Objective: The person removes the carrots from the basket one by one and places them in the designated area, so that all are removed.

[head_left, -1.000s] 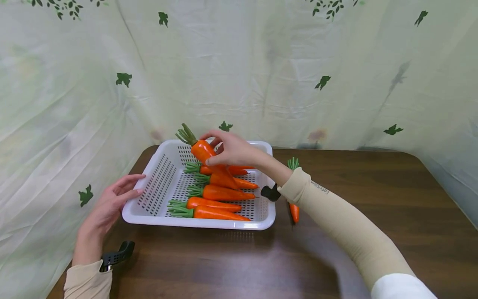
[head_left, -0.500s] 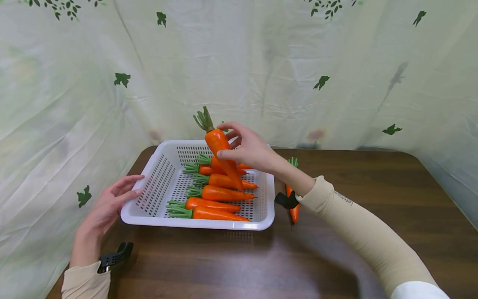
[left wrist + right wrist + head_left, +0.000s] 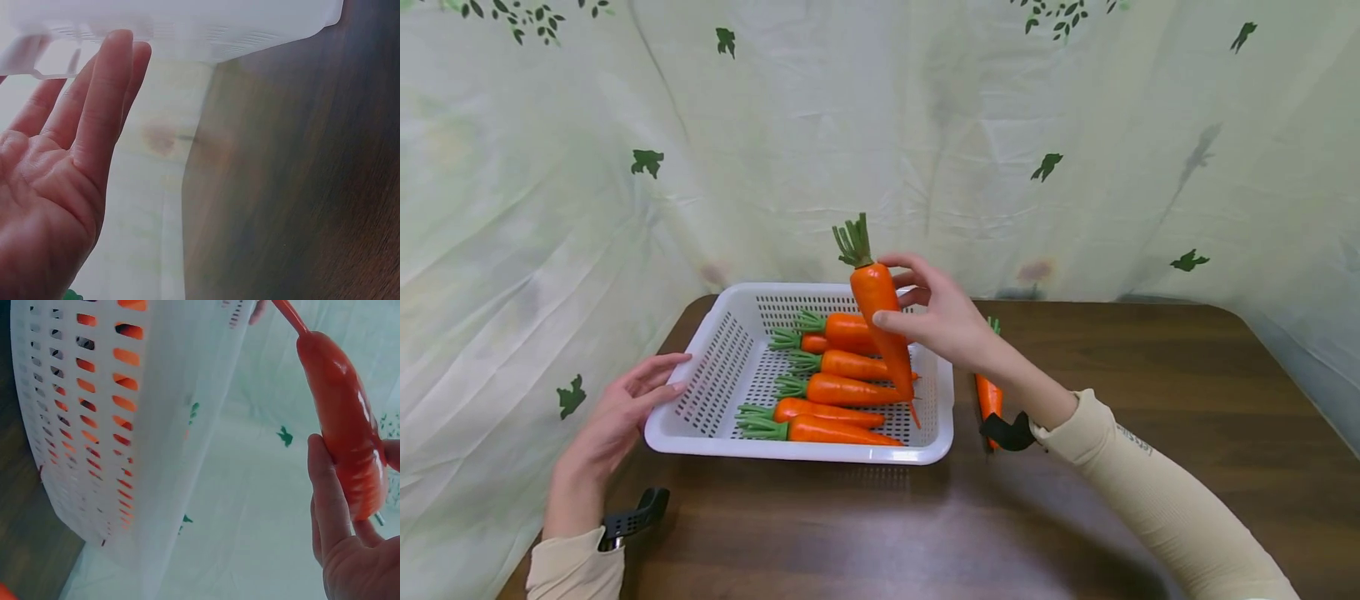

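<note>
My right hand (image 3: 943, 312) holds a glossy orange carrot (image 3: 874, 287) by its thick upper part, between thumb and fingers. Its green top points up, and its thin tip hangs down over the basket's right side. In the right wrist view the same carrot (image 3: 340, 400) is beside the basket wall (image 3: 162, 425). The white perforated basket (image 3: 797, 451) has several carrots lying in it, tops to the left, such as the front carrot (image 3: 842, 428). My left hand (image 3: 613, 421) touches the basket's left rim, its fingers nearly straight against it in the left wrist view (image 3: 103, 106).
One more carrot (image 3: 989, 398) lies on the brown wooden table (image 3: 1120, 400) right of the basket, partly hidden by the right wrist's black camera strap (image 3: 1009, 432). A pale curtain (image 3: 880, 125) with green leaf shapes hangs behind the table.
The right hand has lifted the carrot and moved right with it, turning it more upright, from over the basket's middle toward its right side. The left hand and basket have stayed put.
</note>
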Motion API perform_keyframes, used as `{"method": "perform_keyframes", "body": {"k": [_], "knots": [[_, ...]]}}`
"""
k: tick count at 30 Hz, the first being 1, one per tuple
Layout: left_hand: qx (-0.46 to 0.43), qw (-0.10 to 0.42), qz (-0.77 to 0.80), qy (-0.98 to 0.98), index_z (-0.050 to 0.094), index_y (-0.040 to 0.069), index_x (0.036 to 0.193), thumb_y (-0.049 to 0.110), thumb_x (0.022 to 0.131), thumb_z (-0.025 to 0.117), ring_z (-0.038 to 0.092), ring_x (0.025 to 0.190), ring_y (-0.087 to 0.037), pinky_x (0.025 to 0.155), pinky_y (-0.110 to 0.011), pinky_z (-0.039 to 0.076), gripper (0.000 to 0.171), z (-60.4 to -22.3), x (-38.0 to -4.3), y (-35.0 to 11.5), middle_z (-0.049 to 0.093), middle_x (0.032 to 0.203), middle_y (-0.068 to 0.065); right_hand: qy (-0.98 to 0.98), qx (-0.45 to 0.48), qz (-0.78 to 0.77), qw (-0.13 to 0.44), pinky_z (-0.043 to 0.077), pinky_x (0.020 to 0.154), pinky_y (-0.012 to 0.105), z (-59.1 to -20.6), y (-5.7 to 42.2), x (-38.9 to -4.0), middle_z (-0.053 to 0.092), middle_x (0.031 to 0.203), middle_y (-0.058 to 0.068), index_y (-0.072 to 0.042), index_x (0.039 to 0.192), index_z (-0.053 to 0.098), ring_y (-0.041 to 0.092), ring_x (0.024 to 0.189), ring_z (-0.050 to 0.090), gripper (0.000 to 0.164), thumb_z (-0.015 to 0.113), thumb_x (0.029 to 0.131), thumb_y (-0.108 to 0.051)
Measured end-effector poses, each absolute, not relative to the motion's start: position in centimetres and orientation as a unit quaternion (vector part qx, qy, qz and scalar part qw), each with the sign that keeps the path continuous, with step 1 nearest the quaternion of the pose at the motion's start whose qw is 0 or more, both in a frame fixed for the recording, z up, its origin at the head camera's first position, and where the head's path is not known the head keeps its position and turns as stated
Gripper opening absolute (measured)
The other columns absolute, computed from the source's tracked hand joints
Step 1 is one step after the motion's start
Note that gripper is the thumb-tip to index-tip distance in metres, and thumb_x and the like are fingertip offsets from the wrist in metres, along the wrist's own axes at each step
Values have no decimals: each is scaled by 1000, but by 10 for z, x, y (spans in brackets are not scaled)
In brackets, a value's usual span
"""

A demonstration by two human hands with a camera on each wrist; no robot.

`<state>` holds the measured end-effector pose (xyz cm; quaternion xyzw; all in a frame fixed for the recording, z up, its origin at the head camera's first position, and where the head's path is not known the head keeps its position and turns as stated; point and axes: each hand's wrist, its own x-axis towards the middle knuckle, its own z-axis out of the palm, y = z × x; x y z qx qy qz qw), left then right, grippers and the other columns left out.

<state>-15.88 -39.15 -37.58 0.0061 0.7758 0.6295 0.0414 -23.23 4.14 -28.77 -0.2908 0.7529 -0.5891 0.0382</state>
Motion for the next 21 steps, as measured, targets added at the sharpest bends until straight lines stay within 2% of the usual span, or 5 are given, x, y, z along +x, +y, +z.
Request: {"method": "perform_keyframes", "body": {"k": [10,21], "knots": [[1,39,623,781,48,22,144,21,98,61,63,106,-9,82,-37,56,48,-376,-159,-390,51,134,5,712,-233,-657,87,59,69,48,-296,64,-225,59,120,13,-20,138,49,31,96,66,55,72,89,-14],[-3,38,614,788,47,22,145,23,98,60,60,109,-9,83,-33,55,48,-377,-159,-389,45,139,0,720,-169,-670,58,58,69,49,-310,92,-213,57,124,14,-21,141,47,30,93,67,57,71,90,-14]]}}
